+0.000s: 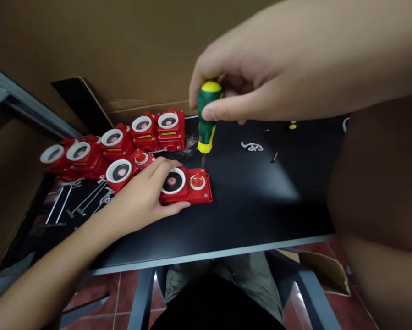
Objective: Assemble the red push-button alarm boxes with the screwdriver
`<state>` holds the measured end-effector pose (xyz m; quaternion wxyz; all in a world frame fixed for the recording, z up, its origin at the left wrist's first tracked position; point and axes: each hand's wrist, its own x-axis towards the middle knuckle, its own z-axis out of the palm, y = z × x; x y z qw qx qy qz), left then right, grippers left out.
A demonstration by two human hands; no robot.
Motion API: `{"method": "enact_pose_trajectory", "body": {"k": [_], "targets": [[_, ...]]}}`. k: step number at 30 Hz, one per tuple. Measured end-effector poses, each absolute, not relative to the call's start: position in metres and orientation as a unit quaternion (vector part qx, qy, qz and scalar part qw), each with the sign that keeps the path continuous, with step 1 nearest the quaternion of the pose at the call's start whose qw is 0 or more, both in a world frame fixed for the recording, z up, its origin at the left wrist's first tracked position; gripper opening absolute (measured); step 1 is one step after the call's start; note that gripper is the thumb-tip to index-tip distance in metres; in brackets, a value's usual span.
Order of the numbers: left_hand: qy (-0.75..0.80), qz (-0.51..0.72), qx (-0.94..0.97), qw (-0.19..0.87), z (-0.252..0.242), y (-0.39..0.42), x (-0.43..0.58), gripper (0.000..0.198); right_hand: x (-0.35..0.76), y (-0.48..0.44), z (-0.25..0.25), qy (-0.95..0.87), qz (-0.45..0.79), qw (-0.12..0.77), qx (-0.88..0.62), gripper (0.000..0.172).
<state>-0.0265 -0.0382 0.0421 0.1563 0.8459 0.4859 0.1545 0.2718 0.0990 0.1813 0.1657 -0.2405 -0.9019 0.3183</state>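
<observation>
My right hand (233,87) grips a green and yellow screwdriver (207,114) by its handle. The screwdriver stands nearly upright, its tip at the far right corner of a red box (192,195) with a white ring around a dark round window and a red round part beside it. My left hand (157,188) is closed around the left part of this box, thumb on the near side and fingers on the far side, holding it against the black table. The left end of the box is hidden under the hand.
Several similar red boxes (145,130) stand at the back left, near small metal hammers (80,211). A white cord (252,146), a small screw-like piece (274,157) and yellow discs (293,126) lie on the black table (240,215). Cardboard (151,50) rises behind.
</observation>
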Motion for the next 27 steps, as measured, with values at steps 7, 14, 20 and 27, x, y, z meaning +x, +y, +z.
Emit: {"method": "enact_pose_trajectory", "body": {"k": [7, 14, 20, 27], "targets": [[0.489, 0.143, 0.837, 0.198, 0.049, -0.038, -0.031, 0.089, 0.263, 0.084, 0.184, -0.952, 0.096, 0.079, -0.280, 0.020], [0.460, 0.138, 0.856, 0.192, 0.050, -0.038, -0.027, 0.063, 0.247, 0.082, 0.177, -0.950, 0.100, 0.125, -0.270, 0.017], [0.503, 0.149, 0.841, 0.133, 0.035, -0.048, -0.021, 0.082, 0.266, 0.068, 0.196, -0.898, 0.068, 0.322, -0.291, 0.048], [0.494, 0.212, 0.840, 0.077, 0.023, -0.062, -0.021, 0.098, 0.283, 0.069, 0.160, -0.826, 0.294, 0.378, -0.296, 0.043]]}}
